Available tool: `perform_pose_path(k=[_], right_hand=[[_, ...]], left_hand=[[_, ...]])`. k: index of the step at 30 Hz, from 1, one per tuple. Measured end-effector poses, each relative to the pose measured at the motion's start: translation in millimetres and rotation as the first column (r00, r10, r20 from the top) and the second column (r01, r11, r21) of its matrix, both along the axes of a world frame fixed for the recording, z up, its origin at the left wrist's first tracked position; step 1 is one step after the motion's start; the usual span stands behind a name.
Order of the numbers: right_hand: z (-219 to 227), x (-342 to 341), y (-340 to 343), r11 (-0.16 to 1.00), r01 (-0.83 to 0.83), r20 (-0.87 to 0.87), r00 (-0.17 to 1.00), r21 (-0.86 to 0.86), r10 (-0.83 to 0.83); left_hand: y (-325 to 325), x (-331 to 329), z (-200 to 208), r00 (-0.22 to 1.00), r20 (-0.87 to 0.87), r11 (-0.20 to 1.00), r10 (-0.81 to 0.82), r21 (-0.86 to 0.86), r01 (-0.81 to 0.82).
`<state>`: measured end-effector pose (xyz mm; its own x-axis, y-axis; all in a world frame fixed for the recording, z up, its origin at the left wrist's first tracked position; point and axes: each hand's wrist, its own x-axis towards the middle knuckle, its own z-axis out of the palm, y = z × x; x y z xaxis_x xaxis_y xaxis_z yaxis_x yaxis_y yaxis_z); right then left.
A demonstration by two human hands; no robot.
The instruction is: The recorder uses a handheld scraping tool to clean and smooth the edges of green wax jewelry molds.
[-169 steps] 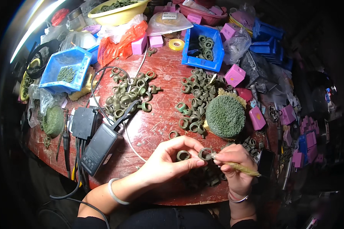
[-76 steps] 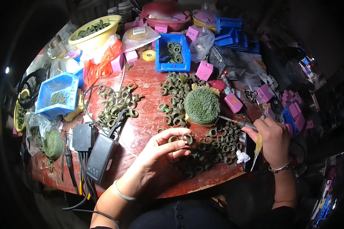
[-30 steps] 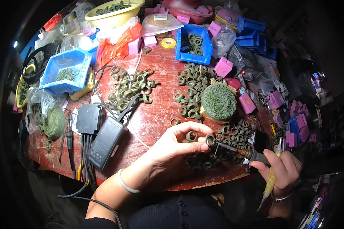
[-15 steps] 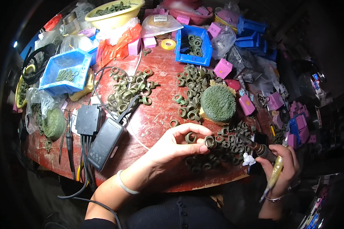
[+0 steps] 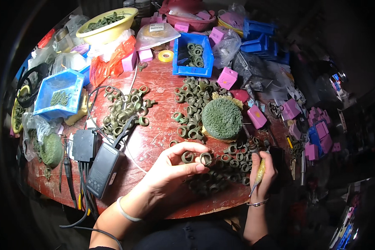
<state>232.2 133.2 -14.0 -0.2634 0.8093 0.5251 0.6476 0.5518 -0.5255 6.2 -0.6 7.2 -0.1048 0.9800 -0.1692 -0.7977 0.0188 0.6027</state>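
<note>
My left hand [image 5: 175, 166] pinches a dark green wax ring [image 5: 205, 158] between thumb and fingertips. A second ring [image 5: 187, 156] shows inside the curve of these fingers; whether they grip it I cannot tell. My right hand [image 5: 266, 171] is closed round a dark, thick-barrelled pen-shaped tool [image 5: 253, 146], its tip up among the rings. A slim olive-yellow tool [image 5: 260, 171] with a thin pointed end also sits in that hand, slanting down. Between and below my hands lies a pile of green rings [image 5: 233, 160], partly in shadow.
A round green rough-topped pad [image 5: 223, 118] stands beyond my hands, beside more rings [image 5: 191, 98]. Another ring heap [image 5: 127, 106] lies left, near a black power adapter [image 5: 103, 171] with cables. Blue bins [image 5: 193, 68], pink blocks [image 5: 228, 78] and a yellow basin [image 5: 112, 35] stand farther back.
My right hand has moved left with both tools, closer to my left hand. My left hand still pinches the ring. The whole view has shifted somewhat.
</note>
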Motion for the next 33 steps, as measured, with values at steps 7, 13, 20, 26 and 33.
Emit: perform_pose_path(k=[7, 13, 20, 26, 33], right_hand=[[-1.7, -0.6, 4.5, 1.000, 0.000, -0.014, 1.000, 0.012, 0.000], [-2.8, 0.5, 6.3, 1.000, 0.008, -0.032, 0.999, -0.022, -0.009], [0.7, -1.4, 3.5, 0.993, 0.014, -0.062, 0.998, -0.120, -0.022], [-0.3, -0.9, 4.5, 0.977, 0.016, -0.097, 0.995, -0.213, -0.037], [3.4, -2.7, 3.3, 0.968, 0.032, -0.075, 0.996, -0.249, -0.052]], left_hand=[[-1.2, 1.0, -0.8, 0.999, 0.038, 1.000, -0.010, 0.028, 0.009], [-0.9, 0.4, 6.5, 0.998, 0.063, 1.000, -0.023, -0.020, 0.024], [-1.8, 1.4, 4.9, 0.998, 0.058, 0.999, -0.011, -0.039, 0.013], [-1.0, 0.6, 4.2, 0.998, 0.060, 0.999, -0.023, -0.045, 0.025], [-1.1, 0.4, 2.0, 0.998, 0.057, 0.999, -0.018, -0.040, 0.020]])
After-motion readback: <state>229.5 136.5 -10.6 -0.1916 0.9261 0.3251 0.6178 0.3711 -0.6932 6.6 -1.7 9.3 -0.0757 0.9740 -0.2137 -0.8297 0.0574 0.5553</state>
